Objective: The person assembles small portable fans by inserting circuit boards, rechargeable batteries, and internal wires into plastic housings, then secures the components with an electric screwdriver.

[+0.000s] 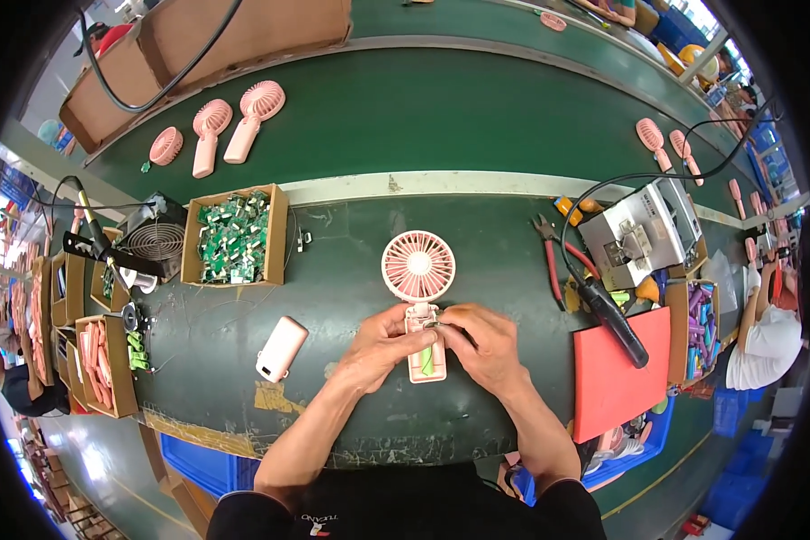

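A pink handheld fan [418, 265] lies face up on the green bench in front of me, its round grille pointing away. The handle is uncovered, and a light green piece [427, 361] shows inside it. My left hand [380, 347] is closed on the left side of the handle, thumb over the open part. From the right, my right hand [482, 342] pinches at the upper handle near the neck; what its fingertips hold is too small to make out. A pink handle cover [283, 348] lies apart on the bench, left of my left hand.
At left stand a carton of green circuit boards [235, 238] and a box of pink parts [104, 366]. Pliers [553, 261], a black corded tool [614, 324] and a red pad [623, 378] lie at right. Beyond, pink fans [254, 121] rest on a green belt [405, 108].
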A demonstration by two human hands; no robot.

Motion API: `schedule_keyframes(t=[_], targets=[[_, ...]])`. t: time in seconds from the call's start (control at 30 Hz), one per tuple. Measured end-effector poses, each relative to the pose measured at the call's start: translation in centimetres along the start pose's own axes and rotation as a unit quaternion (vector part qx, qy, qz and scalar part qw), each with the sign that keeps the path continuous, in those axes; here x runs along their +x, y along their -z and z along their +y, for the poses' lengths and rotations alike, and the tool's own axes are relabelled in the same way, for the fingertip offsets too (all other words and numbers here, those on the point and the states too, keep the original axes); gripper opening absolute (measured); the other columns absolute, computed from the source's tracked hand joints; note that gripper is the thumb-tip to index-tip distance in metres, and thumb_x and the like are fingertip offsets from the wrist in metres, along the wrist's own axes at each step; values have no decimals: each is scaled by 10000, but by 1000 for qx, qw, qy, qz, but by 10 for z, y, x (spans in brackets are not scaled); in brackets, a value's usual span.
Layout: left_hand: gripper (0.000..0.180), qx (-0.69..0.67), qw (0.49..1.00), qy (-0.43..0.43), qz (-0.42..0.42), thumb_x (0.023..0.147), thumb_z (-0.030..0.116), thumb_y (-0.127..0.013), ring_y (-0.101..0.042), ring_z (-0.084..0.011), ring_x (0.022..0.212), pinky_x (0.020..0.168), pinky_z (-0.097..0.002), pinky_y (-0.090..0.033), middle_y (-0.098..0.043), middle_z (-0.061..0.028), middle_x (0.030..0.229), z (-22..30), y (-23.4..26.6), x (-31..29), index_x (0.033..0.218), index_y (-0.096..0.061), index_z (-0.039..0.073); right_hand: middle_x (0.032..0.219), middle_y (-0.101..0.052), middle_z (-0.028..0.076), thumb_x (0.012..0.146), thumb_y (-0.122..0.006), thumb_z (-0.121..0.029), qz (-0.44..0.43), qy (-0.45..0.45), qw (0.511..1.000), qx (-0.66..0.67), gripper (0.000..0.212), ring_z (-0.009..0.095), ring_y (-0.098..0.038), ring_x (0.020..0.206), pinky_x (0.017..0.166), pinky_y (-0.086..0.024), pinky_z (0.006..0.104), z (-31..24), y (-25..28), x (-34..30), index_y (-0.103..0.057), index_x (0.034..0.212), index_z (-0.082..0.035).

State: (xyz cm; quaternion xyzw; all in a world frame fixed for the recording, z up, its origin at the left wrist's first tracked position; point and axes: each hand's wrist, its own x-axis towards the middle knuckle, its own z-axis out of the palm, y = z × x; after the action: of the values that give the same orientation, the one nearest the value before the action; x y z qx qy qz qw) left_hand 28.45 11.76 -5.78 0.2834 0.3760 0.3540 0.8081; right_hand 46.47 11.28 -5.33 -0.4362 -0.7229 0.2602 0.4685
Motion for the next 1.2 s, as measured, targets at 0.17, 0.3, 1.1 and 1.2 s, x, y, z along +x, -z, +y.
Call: schedule_keyframes(t=[0.17, 0.3, 1.1, 1.2], targets=[[345, 15, 1000, -11, -25, 888, 123, -649, -627, -123, 925, 814, -284, -520, -654, -59, 1013, -3, 2, -1, 1197, -552, 2, 841, -669, 115, 705, -732, 40, 6, 16, 999, -41, 205, 249, -664, 718, 614, -526, 310, -4, -1, 0, -644, 885, -4], [319, 19, 999, -21, -22, 897, 117, -633, -618, -108, 914, 811, -271, -504, -653, -51, 999, -6, 5, -2, 1183, -554, 2, 847, -668, 110, 698, -735, 40, 0, 15, 999, -52, 201, 242, -665, 721, 615, -526, 310, -5, -5, -1, -651, 873, -11], [312, 77, 996, -21, -33, 889, 37, -561, -594, -84, 915, 814, -260, -477, -641, -42, 1018, -5, 6, -1, 1198, -546, -3, 824, -562, 56, 685, -746, 39, 6, 70, 990, -121, 189, 158, -590, 614, 507, -462, 276, 4, -16, -5, -677, 848, -27], [317, 86, 995, -26, -31, 891, 28, -558, -602, -90, 912, 806, -261, -480, -646, -40, 1008, -7, 7, 0, 1206, -541, -1, 824, -564, 57, 695, -744, 24, -5, 71, 989, -133, 183, 156, -590, 604, 495, -462, 277, 5, -15, -6, -676, 855, -34]])
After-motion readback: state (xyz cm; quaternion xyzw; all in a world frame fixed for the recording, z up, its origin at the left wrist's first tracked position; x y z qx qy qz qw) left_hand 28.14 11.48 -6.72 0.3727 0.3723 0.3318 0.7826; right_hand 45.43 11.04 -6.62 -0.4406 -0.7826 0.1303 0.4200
